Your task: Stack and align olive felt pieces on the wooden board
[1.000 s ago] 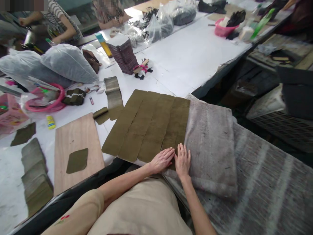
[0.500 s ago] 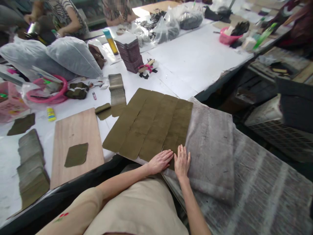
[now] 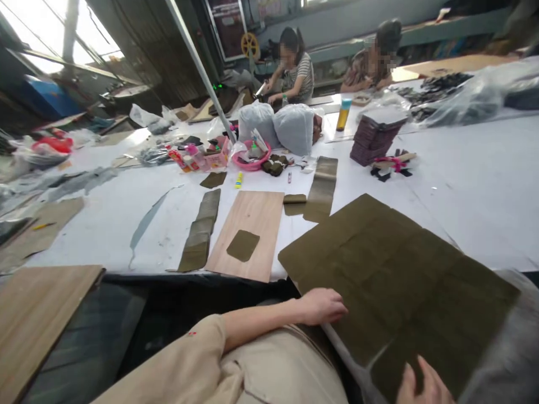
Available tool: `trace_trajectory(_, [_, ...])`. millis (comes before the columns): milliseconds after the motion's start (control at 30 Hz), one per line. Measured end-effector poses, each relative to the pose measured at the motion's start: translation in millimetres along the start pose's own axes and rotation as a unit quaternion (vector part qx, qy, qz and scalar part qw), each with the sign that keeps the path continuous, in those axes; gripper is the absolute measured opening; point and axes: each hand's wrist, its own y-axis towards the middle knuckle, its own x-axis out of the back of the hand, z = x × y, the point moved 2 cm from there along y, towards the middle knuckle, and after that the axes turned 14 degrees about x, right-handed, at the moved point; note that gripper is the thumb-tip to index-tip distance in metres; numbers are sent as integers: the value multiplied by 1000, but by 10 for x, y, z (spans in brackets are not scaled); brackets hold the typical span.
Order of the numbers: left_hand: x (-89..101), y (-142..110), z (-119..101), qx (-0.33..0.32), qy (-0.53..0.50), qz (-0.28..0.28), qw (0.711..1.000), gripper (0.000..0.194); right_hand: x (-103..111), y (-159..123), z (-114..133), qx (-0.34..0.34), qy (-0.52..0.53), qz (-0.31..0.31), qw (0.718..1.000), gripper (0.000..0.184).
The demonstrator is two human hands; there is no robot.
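the olive sheet (image 3: 404,264) lies flat at the right of my view, near me, on a grey cloth (image 3: 505,359) that shows past its right side. it sits askew: one corner points away from me, another points left, and its long axis runs from the upper left down towards the lower right. faint seams cross its face.

i can't read any writing. the yellow tube (image 3: 238,180) has blue marks too small to make out, and the poster (image 3: 227,28) on the far wall is no clearer.

my left hand (image 3: 323,306) is half closed, fingers bent, at the near left edge of the sheet; i can't tell whether they touch it or grip anything. my right hand (image 3: 423,384) is partly cut off at the bottom, over the sheet's near end, thumb and fingers spread apart. i see nothing held between them, and can't tell if they touch the sheet.

left of the sheet, on the white table (image 3: 463,168), is a wooden board (image 3: 263,213) with a small olive piece (image 3: 243,246) on it. a folded strip (image 3: 201,235) lies just beside the board's left side.
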Motion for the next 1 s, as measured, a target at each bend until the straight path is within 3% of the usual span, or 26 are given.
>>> trace_trajectory(100, [462, -537, 845, 190, -50, -78, 977, 19, -251, 284, 692, 23, 46, 51, 997, 47])
trace_trajectory(200, [858, -1127, 1691, 357, -40, -156, 920, 15, -677, 583, 1538, 61, 142, 154, 976, 39])
trace_trajectory(300, [1069, -1609, 2357, 459, 29, -177, 870, 14, -1192, 834, 2418, 122, 220, 270, 929, 30])
trace_trajectory(367, [1094, -1809, 2638, 470, 47, -167, 865, 20, -1550, 961, 2945, 154, 240, 347, 894, 27])
trace_trajectory(467, [1040, -1941, 2817, 454, 46, -154, 877, 28, -2035, 1100, 3566, 170, 218, 406, 871, 25])
trace_trajectory(600, [938, -1979, 2805, 452, 40, -147, 879, 31, -2448, 1151, 4050, 183, 171, 413, 876, 27])
trace_trajectory(767, [876, -2092, 2767, 436, 15, -147, 888, 31, -2545, 987, 4264, 327, 130, 409, 842, 21])
trace_trajectory(900, [976, -2182, 2875, 409, -30, -94, 907, 16, -2531, 857, 4303, 341, 92, 417, 837, 9])
trace_trajectory(1000, [1160, -2135, 3041, 407, -41, -87, 908, 10, -2539, 824, 4325, 351, 94, 433, 825, 13])
